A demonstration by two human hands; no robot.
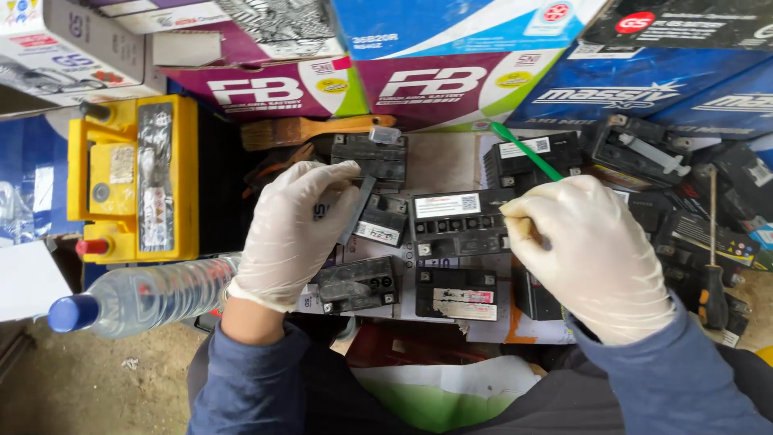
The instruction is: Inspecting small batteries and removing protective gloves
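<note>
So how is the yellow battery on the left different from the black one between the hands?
The yellow battery is bright yellow with a red terminal cap showing, and it looks much bigger; the black battery is dark with a white label on top. The yellow one sits apart and untouched; the black one lies among other black batteries beside the right hand. Both are boxy.

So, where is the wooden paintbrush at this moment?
In the head view the wooden paintbrush lies at the upper middle, just right of the yellow battery, below the purple cartons and above the gloved left hand.
</note>
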